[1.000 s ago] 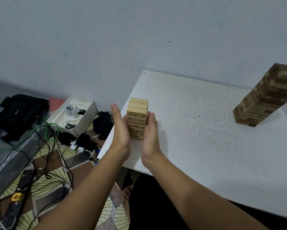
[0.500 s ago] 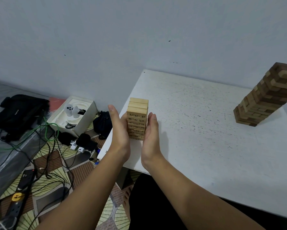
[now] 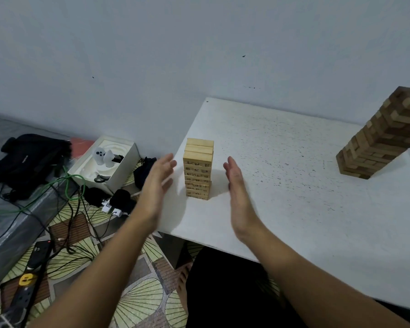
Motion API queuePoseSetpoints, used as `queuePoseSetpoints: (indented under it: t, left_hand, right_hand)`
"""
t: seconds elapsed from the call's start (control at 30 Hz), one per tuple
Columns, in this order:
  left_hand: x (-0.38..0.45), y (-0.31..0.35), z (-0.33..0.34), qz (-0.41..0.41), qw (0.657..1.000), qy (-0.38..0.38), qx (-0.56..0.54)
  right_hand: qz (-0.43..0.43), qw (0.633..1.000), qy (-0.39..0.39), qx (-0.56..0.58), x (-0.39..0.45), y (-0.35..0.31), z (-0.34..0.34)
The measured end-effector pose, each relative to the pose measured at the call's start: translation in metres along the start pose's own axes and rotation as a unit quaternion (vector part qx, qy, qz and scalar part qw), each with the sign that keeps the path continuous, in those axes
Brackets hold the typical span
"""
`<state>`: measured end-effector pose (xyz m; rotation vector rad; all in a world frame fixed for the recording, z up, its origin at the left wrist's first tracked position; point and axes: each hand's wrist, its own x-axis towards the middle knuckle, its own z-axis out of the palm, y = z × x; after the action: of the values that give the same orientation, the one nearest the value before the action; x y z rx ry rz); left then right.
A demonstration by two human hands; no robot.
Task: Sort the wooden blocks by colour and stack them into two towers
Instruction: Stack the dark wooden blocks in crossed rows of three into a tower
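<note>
the pale tower (image 3: 198, 170) stands on its own near the front left corner of the white table (image 3: 294, 185), numbered blocks stacked fairly square, the top few a touch offset. a moment ago my palms were pressed flat against its two sides, squaring it up; now both have come away. my left hand (image 3: 157, 185) is flat with straight fingers just to its left, my right hand (image 3: 236, 185) the same just to its right, neither touching the wood and neither holding anything. the dark tower (image 3: 379, 136) stands well apart at the far right, mixed brown and lighter blocks showing in its courses. i'd judge the pale stack is finished and steady, since it holds without my hands. on the floor to the left sit a white box (image 3: 105, 159), cables and a power strip (image 3: 19, 301).
</note>
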<state>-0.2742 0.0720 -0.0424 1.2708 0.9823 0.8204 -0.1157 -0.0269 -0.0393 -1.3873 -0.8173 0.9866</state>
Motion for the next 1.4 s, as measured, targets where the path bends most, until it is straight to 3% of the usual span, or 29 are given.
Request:
queuePoseSetpoints:
  t: [0.07, 0.13, 0.3, 0.5, 0.87, 1.4]
  left_hand:
    - [0.003, 0.0, -0.026, 0.016, 0.993, -0.027, 0.111]
    - [0.006, 0.004, -0.044, 0.007, 0.973, -0.094, 0.209]
    - [0.022, 0.019, -0.043, -0.031, 0.916, -0.155, 0.368]
    - [0.043, 0.018, -0.032, -0.013, 0.883, -0.161, 0.441]
    - [0.048, 0.018, -0.033, -0.023, 0.895, -0.196, 0.4]
    - [0.046, 0.02, -0.031, -0.025, 0.895, -0.202, 0.398]
  right_hand:
    - [-0.021, 0.988, -0.026, -0.148, 0.004, 0.002, -0.021]
    - [-0.046, 0.954, -0.056, -0.29, 0.011, 0.0, -0.037]
    - [-0.041, 0.897, -0.135, -0.42, 0.027, -0.003, -0.041]
    - [-0.045, 0.891, -0.116, -0.437, 0.037, -0.003, -0.037]
    - [-0.035, 0.906, -0.105, -0.41, 0.039, -0.001, -0.036]
    - [-0.053, 0.898, -0.085, -0.428, 0.042, 0.006, -0.035]
